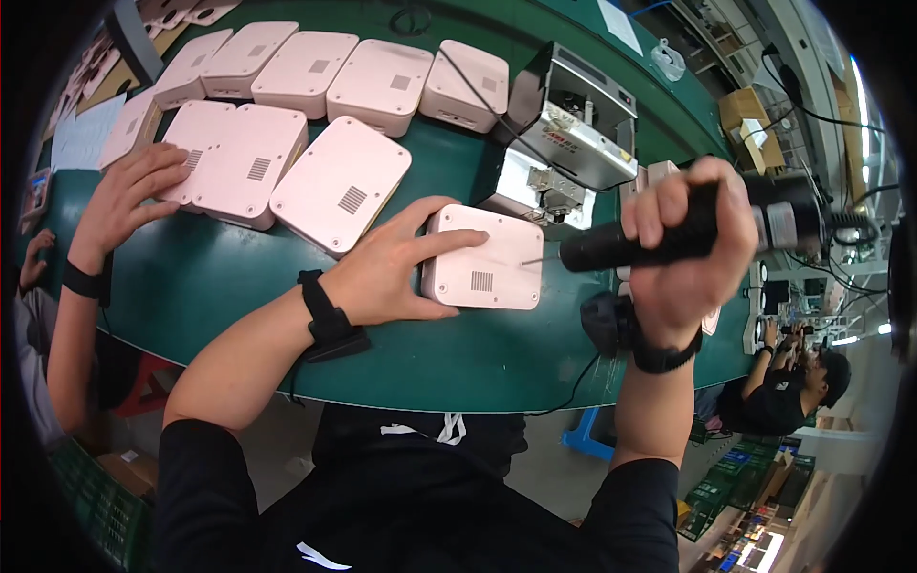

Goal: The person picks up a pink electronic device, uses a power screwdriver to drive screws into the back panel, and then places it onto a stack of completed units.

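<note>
My left hand (pixel 387 258) grips a square white plastic box (pixel 506 282) on the green bench, thumb on its near edge and fingers over its far edge and top. The box has a small slotted vent and round holes at its corners. In my right hand (pixel 693 244) is a black electric screwdriver (pixel 602 246), held almost level with its thin bit pointing left. The bit's tip appears over the box's right part; whether it touches I cannot tell. Slight blur covers the right hand.
Behind the box stands a screw feeder (pixel 578 134). More white boxes (pixel 349 181) stand in rows at the back left. A co-worker's hand (pixel 134 196) rests on one. A cable (pixel 573 387) hangs over the green bench's (pixel 420 368) front edge. Another person (pixel 798 392) sits far right.
</note>
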Available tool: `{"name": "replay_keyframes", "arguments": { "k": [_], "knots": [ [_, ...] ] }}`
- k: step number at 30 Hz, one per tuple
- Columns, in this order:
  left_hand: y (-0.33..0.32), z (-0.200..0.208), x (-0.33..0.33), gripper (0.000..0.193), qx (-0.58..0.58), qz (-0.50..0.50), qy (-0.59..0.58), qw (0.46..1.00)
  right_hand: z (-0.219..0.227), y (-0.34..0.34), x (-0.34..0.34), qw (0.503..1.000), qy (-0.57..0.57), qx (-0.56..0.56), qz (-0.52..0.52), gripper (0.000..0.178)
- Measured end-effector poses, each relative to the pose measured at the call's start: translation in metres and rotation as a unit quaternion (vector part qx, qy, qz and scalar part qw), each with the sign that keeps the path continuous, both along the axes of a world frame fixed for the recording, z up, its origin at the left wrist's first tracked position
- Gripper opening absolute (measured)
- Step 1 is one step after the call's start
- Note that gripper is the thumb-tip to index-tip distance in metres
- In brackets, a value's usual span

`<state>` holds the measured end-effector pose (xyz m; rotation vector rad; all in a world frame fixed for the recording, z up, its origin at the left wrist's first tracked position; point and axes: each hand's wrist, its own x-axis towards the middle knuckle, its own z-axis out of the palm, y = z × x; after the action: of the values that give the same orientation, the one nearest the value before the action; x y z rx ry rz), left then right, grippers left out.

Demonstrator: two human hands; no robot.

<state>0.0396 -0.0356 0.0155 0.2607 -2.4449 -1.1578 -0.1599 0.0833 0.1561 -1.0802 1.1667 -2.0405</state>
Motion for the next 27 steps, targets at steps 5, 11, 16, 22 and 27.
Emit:
{"name": "replay_keyframes", "arguments": {
  "k": [5, 11, 16, 22, 27],
  "knots": [
    [0.0, -0.005, 0.001, 0.076, 0.007, 0.001, 0.004, 1.0, -0.007, 0.022, 0.022, 0.998, 0.03, 0.007, 0.057, 0.033],
    [0.001, -0.006, -0.001, 0.077, 0.006, -0.002, 0.003, 1.0, -0.01, 0.031, 0.033, 0.997, 0.05, 0.001, 0.064, 0.034],
    [0.003, -0.008, -0.001, 0.076, 0.002, 0.009, 0.015, 1.0, -0.018, 0.031, 0.035, 0.996, 0.057, 0.021, 0.061, 0.034],
    [0.008, -0.005, -0.002, 0.074, 0.018, 0.029, 0.027, 0.999, -0.015, 0.039, 0.043, 0.994, 0.038, 0.067, 0.084, 0.042],
    [0.007, -0.005, -0.003, 0.073, 0.028, 0.03, 0.02, 0.999, -0.019, 0.038, 0.041, 0.993, 0.043, 0.059, 0.089, 0.043]
  ]
}}
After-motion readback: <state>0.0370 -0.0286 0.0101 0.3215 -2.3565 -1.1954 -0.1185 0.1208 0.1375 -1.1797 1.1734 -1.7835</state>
